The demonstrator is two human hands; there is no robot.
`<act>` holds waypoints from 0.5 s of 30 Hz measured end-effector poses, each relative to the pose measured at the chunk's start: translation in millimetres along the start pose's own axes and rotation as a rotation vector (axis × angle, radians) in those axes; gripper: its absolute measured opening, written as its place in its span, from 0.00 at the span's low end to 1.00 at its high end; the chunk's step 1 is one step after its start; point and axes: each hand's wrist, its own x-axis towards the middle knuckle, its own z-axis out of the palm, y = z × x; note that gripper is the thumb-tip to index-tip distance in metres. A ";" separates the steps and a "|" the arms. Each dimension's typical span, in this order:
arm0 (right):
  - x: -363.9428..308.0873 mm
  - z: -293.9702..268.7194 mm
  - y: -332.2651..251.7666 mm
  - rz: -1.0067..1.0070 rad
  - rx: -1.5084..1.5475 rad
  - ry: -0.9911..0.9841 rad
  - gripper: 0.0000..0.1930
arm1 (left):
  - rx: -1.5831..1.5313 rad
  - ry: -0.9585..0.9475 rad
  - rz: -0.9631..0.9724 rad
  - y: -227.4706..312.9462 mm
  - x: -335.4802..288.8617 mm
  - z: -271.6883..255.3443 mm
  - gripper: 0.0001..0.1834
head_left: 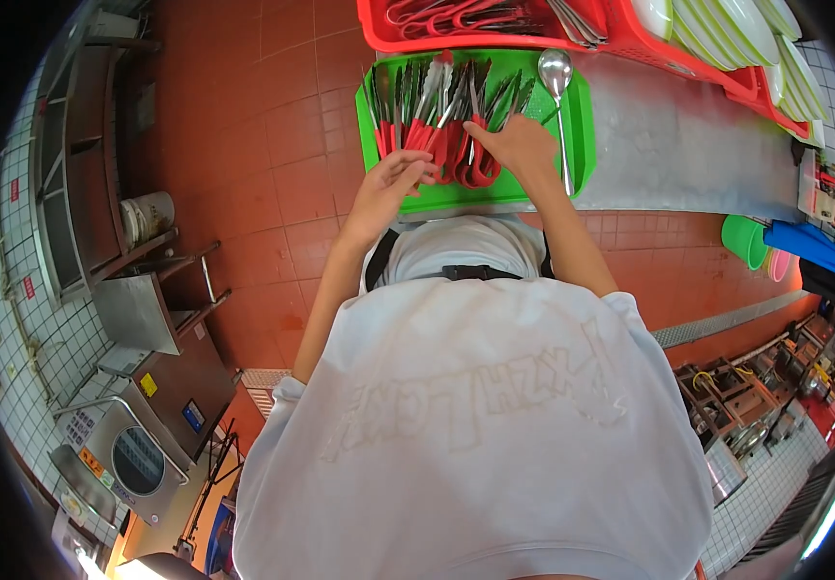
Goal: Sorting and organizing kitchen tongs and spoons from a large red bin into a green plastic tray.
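A green tray (pixel 582 145) holds a row of red-handled tongs (pixel 427 92) and scissors (pixel 478 166), metal ends pointing away from me. Along the tray's right side lies a long-handled metal spoon (pixel 555 72). My left hand (pixel 386 193) hovers over the near left of the tray, open, fingers loosely bent beside the red handles. Over the right part of the row is my right hand (pixel 524 147), open, its thumb stretched left against the handles. Its other fingertips are partly hidden among the dark blades.
Beyond the tray, a red basket (pixel 417 44) contains more red-handled utensils. Another red basket (pixel 669 64) is stacked with green-edged white plates (pixel 727 34). The tray rests on a metal table (pixel 688 145). Metal shelving (pixel 98 155) stands left, and a green bucket (pixel 744 242) sits right.
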 end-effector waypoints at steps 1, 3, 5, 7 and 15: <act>3.2 0.7 -0.9 -0.006 -0.028 0.000 0.38 | -0.005 0.007 0.005 -0.4 -0.4 -0.3 0.16; 9.4 0.6 -2.1 -0.021 -0.037 -0.023 0.42 | 0.004 0.013 0.007 0.7 -1.0 -0.3 0.17; 12.8 1.8 -2.3 -0.036 -0.045 -0.046 0.46 | 0.014 0.019 0.008 0.8 0.0 -1.2 0.17; 14.7 3.6 -1.9 -0.048 -0.067 -0.017 0.46 | 0.020 0.032 0.011 -0.8 1.0 -3.1 0.16; 12.6 -20.9 13.9 -0.106 0.018 0.231 0.33 | 0.005 0.017 0.016 -1.1 14.3 -11.1 0.15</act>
